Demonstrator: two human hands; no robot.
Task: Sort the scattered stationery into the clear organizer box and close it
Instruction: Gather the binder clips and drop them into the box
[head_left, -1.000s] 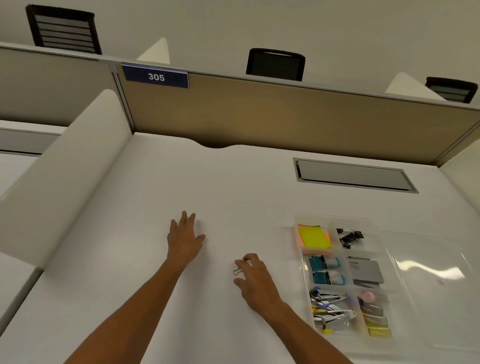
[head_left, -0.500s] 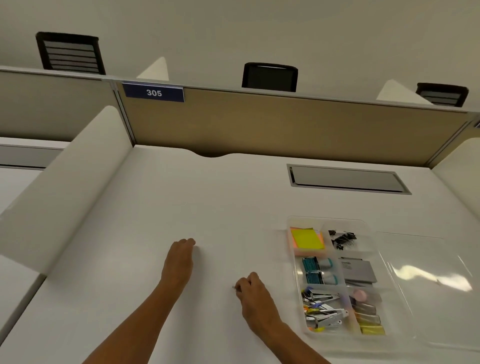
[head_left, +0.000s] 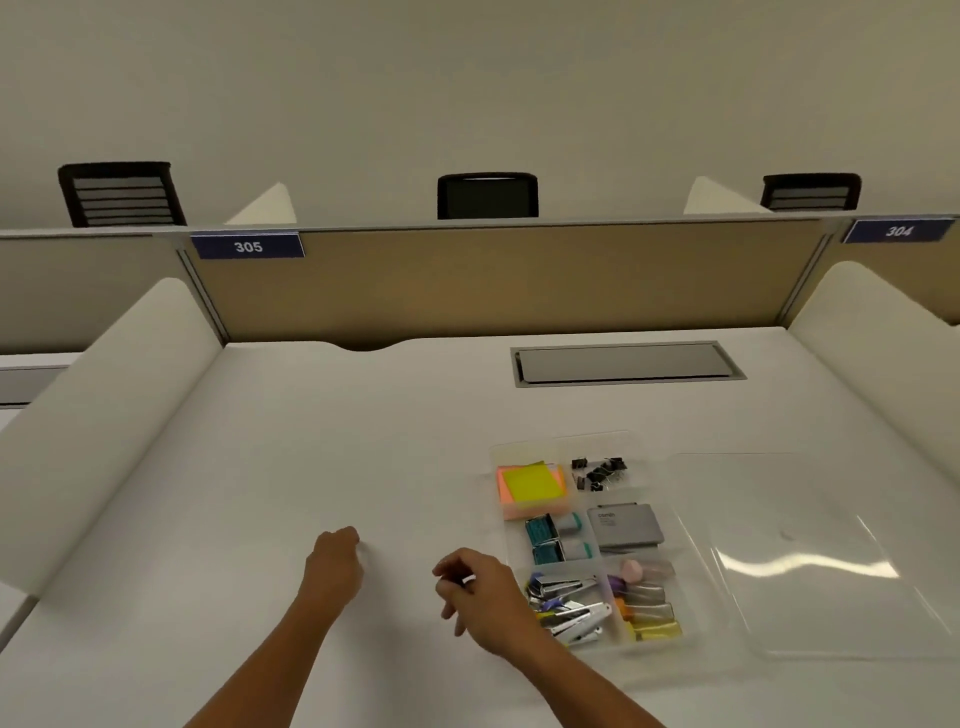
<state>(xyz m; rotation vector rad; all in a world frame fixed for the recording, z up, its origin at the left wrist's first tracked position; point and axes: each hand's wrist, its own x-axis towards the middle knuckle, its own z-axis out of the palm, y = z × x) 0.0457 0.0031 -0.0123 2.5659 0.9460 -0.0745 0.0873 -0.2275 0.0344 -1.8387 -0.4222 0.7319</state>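
The clear organizer box (head_left: 524, 448) lies open on the white desk (head_left: 322, 447), right of centre. Its clear lid (head_left: 810, 551) is folded out flat to the right. The compartments hold yellow sticky notes (head_left: 530, 483), black binder clips (head_left: 600, 470), teal staple boxes (head_left: 545, 540), a grey flat case (head_left: 626, 527), metal staplers (head_left: 569, 608) and small coloured pieces (head_left: 647, 605). My right hand (head_left: 485, 600) hovers just left of the box, fingers pinched on a small metal paper clip (head_left: 468, 580). My left hand (head_left: 335, 564) rests on the desk further left, fingers curled in.
A grey cable hatch (head_left: 623, 364) is set into the desk behind the box. White side dividers (head_left: 104, 415) and a tan back partition (head_left: 493, 280) with the label 305 enclose the desk. Black chairs (head_left: 487, 196) stand beyond.
My right hand has picked the paper clip off the desk and moved right toward the box. My left hand's spread fingers have curled in. The view has tilted up.
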